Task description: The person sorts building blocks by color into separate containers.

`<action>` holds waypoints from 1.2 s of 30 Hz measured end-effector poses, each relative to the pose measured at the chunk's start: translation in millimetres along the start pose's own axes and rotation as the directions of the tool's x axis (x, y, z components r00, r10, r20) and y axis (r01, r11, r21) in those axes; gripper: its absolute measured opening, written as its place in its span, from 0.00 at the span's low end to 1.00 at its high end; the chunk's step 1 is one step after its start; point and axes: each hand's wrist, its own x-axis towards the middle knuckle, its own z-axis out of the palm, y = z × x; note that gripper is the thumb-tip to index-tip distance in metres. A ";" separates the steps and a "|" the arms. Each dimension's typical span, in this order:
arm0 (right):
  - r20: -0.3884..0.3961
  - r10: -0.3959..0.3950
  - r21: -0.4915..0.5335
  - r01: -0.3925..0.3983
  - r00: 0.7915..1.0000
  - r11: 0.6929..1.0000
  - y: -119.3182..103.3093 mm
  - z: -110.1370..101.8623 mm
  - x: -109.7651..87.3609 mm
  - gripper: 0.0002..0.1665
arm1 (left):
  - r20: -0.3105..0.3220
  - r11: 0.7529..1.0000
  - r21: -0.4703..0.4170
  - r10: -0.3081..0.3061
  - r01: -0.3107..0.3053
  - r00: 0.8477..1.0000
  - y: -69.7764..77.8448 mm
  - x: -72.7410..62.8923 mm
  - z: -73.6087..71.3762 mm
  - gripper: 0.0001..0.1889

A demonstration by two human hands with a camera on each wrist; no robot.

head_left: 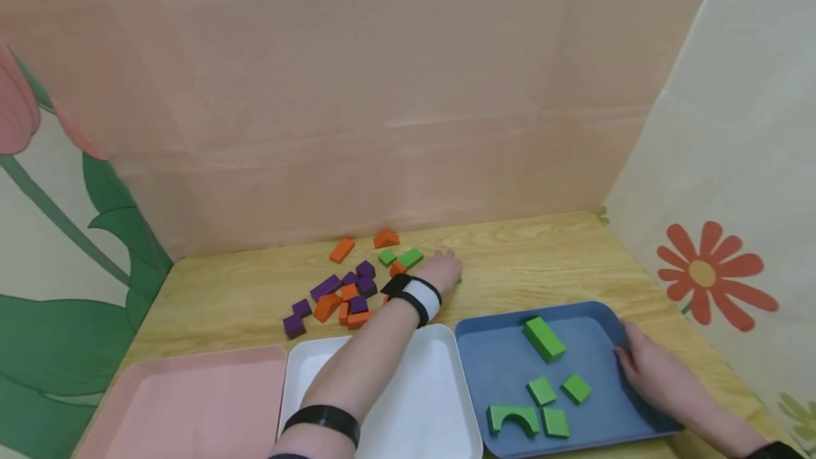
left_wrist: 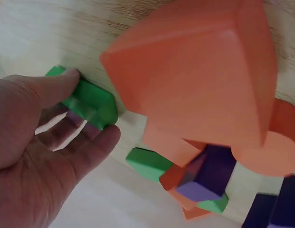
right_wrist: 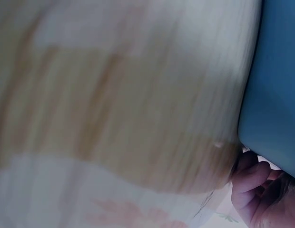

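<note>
My left hand (head_left: 441, 272) reaches past the white tray to the far side of the table. In the left wrist view, its thumb and fingers pinch a green block (left_wrist: 93, 100) by its ends. Orange, purple and green blocks lie close beside that hand, among them a purple block (left_wrist: 207, 173) and a large-looking orange block (left_wrist: 190, 80) near the camera. At the right, my right hand (head_left: 663, 374) grips the side of the blue tray (head_left: 503, 363), thumb over the rim. Several green blocks, including an arch (head_left: 513, 416) and a long block (head_left: 544, 339), sit in this tray.
A white tray (head_left: 427, 395) stands in the middle, partly covered by my left forearm, and a pink tray (head_left: 197, 402) stands left of it. Behind them is a loose heap of purple blocks (head_left: 326, 287) and orange blocks (head_left: 326, 307). A back wall (head_left: 382, 126) borders the table.
</note>
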 end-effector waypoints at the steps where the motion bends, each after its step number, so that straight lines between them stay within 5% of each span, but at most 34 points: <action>1: -0.003 -0.008 0.004 0.008 1.000 1.000 0.1 -0.4 0.1 0.34 | -0.006 1.000 -0.004 0.001 -0.001 1.000 1.0 -0.2 -0.3 0.20; 9: -0.037 -0.028 -0.005 0.028 0.999 1.000 1.9 -1.6 0.6 0.33 | -0.108 0.974 -0.213 0.057 -0.079 0.993 15.5 -4.3 -7.4 0.33; 14: -0.007 -0.006 -0.010 0.006 1.000 1.000 1.4 -0.7 5.3 0.35 | -0.152 0.955 -0.244 0.134 -0.169 0.979 26.6 -15.9 -4.6 0.22; 24: 0.005 -0.002 -0.004 0.002 1.000 1.000 4.2 -1.9 5.9 0.34 | -0.176 0.948 -0.136 0.264 -0.289 0.948 49.6 -39.6 3.2 0.15; 31: 0.015 0.000 -0.005 0.000 1.000 1.000 3.1 1.9 6.9 0.35 | -0.150 0.956 -0.048 0.280 -0.290 0.948 63.3 -48.8 9.4 0.16; 36: 0.011 -0.006 -0.002 0.006 1.000 1.000 2.6 4.1 7.4 0.35 | -0.145 0.942 -0.014 0.331 -0.336 0.932 74.7 -56.2 8.5 0.19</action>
